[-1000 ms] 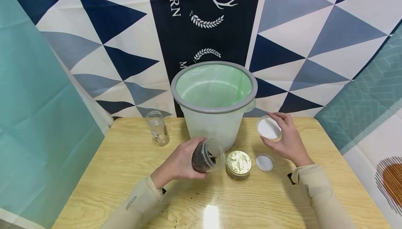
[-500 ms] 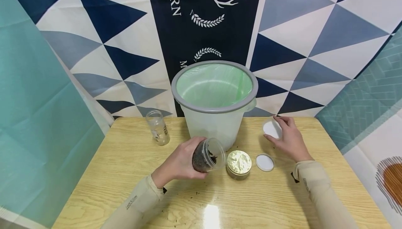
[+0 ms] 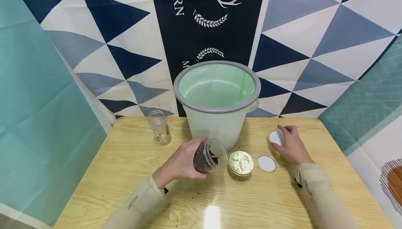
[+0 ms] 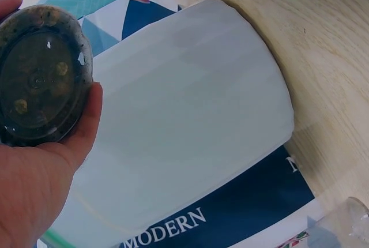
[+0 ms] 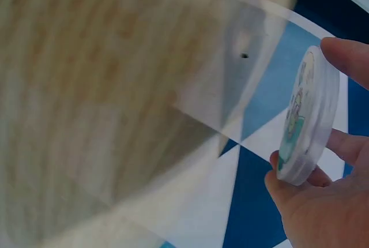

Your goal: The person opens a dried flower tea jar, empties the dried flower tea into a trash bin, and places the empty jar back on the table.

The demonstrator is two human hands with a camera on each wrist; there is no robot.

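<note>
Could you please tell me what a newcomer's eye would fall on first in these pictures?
Probably the big grey-rimmed bucket at the back of the table. In front of it, the left hand holds a tilted jar of dark bits beside a shiny gold-topped container, while further right the right hand holds a round lid.

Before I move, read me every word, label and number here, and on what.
"MODERN": navy wall hanging, left wrist view.
"M": lower on that hanging, head view; rest hidden.
Left sleeve, right sleeve: lettering too small to read.
Empty clear jar: print too small.
Held lid: print too blurred.
Numbers: none readable.
</note>
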